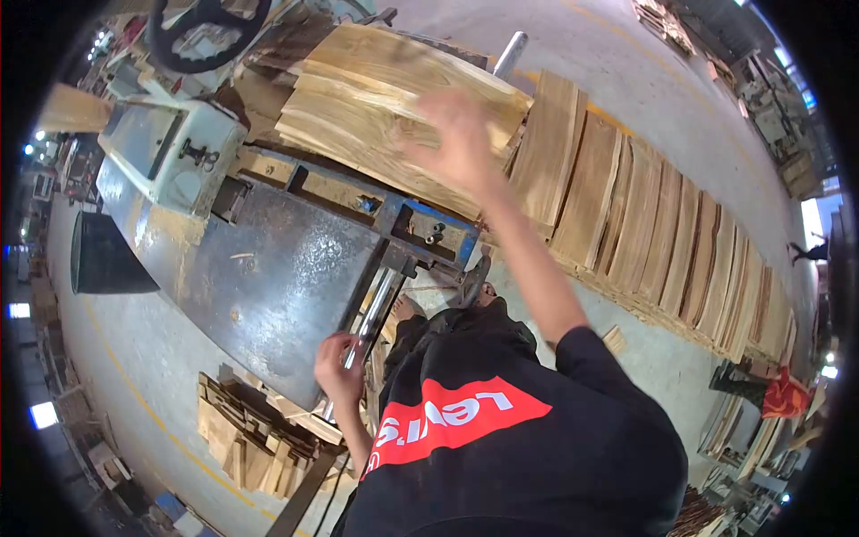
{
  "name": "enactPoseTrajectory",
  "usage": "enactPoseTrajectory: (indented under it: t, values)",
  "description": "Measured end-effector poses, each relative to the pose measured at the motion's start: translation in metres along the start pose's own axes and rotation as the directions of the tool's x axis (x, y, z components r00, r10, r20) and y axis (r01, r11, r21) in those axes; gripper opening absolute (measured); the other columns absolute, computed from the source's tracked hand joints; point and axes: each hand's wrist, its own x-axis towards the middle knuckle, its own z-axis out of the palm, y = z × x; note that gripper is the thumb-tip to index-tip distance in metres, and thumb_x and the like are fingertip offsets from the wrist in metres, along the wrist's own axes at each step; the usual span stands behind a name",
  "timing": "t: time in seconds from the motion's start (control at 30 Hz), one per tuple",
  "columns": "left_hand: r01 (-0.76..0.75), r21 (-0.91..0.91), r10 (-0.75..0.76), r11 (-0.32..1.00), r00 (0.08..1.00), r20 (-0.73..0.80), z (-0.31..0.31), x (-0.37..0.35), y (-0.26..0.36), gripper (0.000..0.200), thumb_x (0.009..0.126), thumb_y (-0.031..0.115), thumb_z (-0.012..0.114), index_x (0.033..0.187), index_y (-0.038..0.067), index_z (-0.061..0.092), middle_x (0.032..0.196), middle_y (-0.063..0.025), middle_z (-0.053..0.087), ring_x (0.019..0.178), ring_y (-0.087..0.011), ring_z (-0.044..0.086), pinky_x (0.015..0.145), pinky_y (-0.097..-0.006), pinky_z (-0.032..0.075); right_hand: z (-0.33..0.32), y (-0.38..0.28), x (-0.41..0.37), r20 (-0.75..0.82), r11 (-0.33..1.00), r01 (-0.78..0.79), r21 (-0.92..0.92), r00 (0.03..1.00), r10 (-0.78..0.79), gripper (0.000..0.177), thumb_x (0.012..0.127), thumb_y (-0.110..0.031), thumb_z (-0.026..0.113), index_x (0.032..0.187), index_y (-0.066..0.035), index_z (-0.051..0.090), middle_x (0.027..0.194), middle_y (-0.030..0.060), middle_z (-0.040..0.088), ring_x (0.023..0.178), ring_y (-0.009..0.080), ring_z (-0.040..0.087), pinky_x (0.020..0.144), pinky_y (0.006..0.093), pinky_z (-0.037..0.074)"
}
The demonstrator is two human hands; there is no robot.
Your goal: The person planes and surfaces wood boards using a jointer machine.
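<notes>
My right hand [452, 134] reaches forward over a stack of pale, wavy-grained wooden boards [358, 98] beyond the machine. It is slightly blurred, with thumb and fingers apart and nothing visible between them. My left hand [340, 371] hangs low at the near edge of a metal machine table [277, 259], fingers loosely bent and apart. It overlaps a shiny round steel rail [378, 300] that runs along that edge. On the far side of the table stands a grey-white machine housing [183, 157]. A blue-edged frame [420, 233] lies between the table and the boards.
A long row of stacked boards [653, 224] extends to the right. Wood offcuts [259, 447] are piled below the table. A dark handwheel [474, 282] sits close to my legs, and a black steering-type wheel [210, 31] is at top left. A dark bin [103, 255] stands on the left.
</notes>
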Motion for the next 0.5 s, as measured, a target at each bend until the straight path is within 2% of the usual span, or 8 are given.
enactPoseTrajectory:
  t: [0.03, 0.07, 0.1, 0.17, 0.27, 0.37, 0.47, 0.5]
  values:
    - [-0.126, 0.071, 0.125, 0.989, 0.992, 0.024, 0.006, 0.005, 0.017, 0.010, 0.086, 0.007, 0.083, 0.089, 0.006, 0.074, 0.095, -0.0122, 0.076, 0.102, -0.0354, 0.073, 0.086, -0.0457, 0.057, -0.013, 0.015, 0.016, 0.097, 0.979, -0.098, -0.177, 0.989, 0.116, 0.082, 0.073, -0.048, 0.093, 0.142, -0.012, 0.066, 0.146, 0.0213, 0.060, 0.142, 0.0406, 0.052, 0.122, 0.0551, 0.040]
    - [-0.187, 0.070, 0.187, 0.980, 0.982, 0.016, 0.015, 0.008, 0.023, 0.012, 0.085, 0.009, 0.085, 0.088, 0.006, 0.074, 0.094, -0.0114, 0.075, 0.100, -0.0341, 0.073, 0.084, -0.0446, 0.057, -0.027, 0.027, 0.033, 0.164, 0.918, -0.168, -0.360, 0.957, 0.240, 0.102, 0.069, -0.057, 0.095, 0.153, -0.012, 0.058, 0.157, 0.0270, 0.050, 0.150, 0.0457, 0.043, 0.127, 0.0571, 0.034]
    - [-0.251, 0.064, 0.252, 0.966, 0.968, 0.002, 0.027, 0.012, 0.028, 0.013, 0.084, 0.010, 0.086, 0.087, 0.006, 0.073, 0.093, -0.0106, 0.075, 0.099, -0.0328, 0.074, 0.083, -0.0435, 0.057, -0.029, 0.048, 0.046, 0.262, 0.903, -0.163, -0.396, 0.923, 0.282, 0.112, 0.065, -0.060, 0.095, 0.157, -0.012, 0.053, 0.161, 0.0293, 0.044, 0.152, 0.0479, 0.039, 0.127, 0.0574, 0.033]
    - [-0.272, -0.088, 0.266, 0.958, 0.961, -0.076, 0.045, 0.024, 0.043, 0.017, 0.082, 0.009, 0.087, 0.083, 0.007, 0.071, 0.088, -0.0084, 0.074, 0.097, -0.0297, 0.074, 0.080, -0.0417, 0.057, -0.030, 0.095, 0.051, 0.439, 0.860, -0.137, -0.491, 0.814, 0.380, 0.131, 0.057, -0.066, 0.096, 0.165, -0.013, 0.043, 0.169, 0.0338, 0.030, 0.157, 0.0522, 0.029, 0.129, 0.0579, 0.031]
    - [-0.386, -0.092, 0.372, 0.918, 0.917, -0.142, 0.057, 0.043, 0.064, 0.019, 0.083, 0.011, 0.088, 0.082, 0.008, 0.069, 0.086, -0.0052, 0.073, 0.097, -0.0273, 0.074, 0.079, -0.0411, 0.057, -0.022, 0.126, 0.037, 0.569, 0.929, -0.084, -0.361, 0.769, 0.291, 0.138, 0.049, -0.068, 0.097, 0.164, -0.013, 0.044, 0.169, 0.0359, 0.028, 0.157, 0.0550, 0.026, 0.128, 0.0633, 0.027]
    - [-0.439, -0.059, 0.427, 0.897, 0.892, -0.147, 0.052, 0.049, 0.074, 0.016, 0.083, 0.009, 0.088, 0.083, 0.008, 0.072, 0.089, -0.0064, 0.074, 0.097, -0.0279, 0.074, 0.077, -0.0406, 0.058, -0.032, 0.114, 0.031, 0.548, 0.941, -0.108, -0.320, 0.789, 0.277, 0.132, 0.050, -0.068, 0.097, 0.161, -0.013, 0.050, 0.168, 0.0343, 0.032, 0.155, 0.0542, 0.030, 0.126, 0.0624, 0.030]
    - [-0.422, -0.059, 0.412, 0.905, 0.901, -0.135, 0.057, 0.049, 0.062, 0.017, 0.083, 0.011, 0.088, 0.083, 0.008, 0.072, 0.091, -0.0074, 0.075, 0.096, -0.0279, 0.074, 0.077, -0.0405, 0.058, -0.029, 0.087, 0.019, 0.498, 0.931, -0.149, -0.333, 0.811, 0.307, 0.128, 0.050, -0.067, 0.097, 0.157, -0.011, 0.055, 0.160, 0.0330, 0.044, 0.151, 0.0504, 0.038, 0.123, 0.0583, 0.036]
    - [-0.415, -0.069, 0.404, 0.907, 0.905, -0.134, 0.059, 0.048, 0.060, 0.016, 0.083, 0.010, 0.088, 0.083, 0.008, 0.072, 0.092, -0.0080, 0.075, 0.095, -0.0285, 0.074, 0.077, -0.0403, 0.059, -0.030, 0.076, 0.012, 0.471, 0.943, -0.203, -0.262, 0.826, 0.309, 0.125, 0.052, -0.067, 0.097, 0.156, -0.010, 0.056, 0.157, 0.0321, 0.048, 0.148, 0.0482, 0.043, 0.121, 0.0560, 0.038]
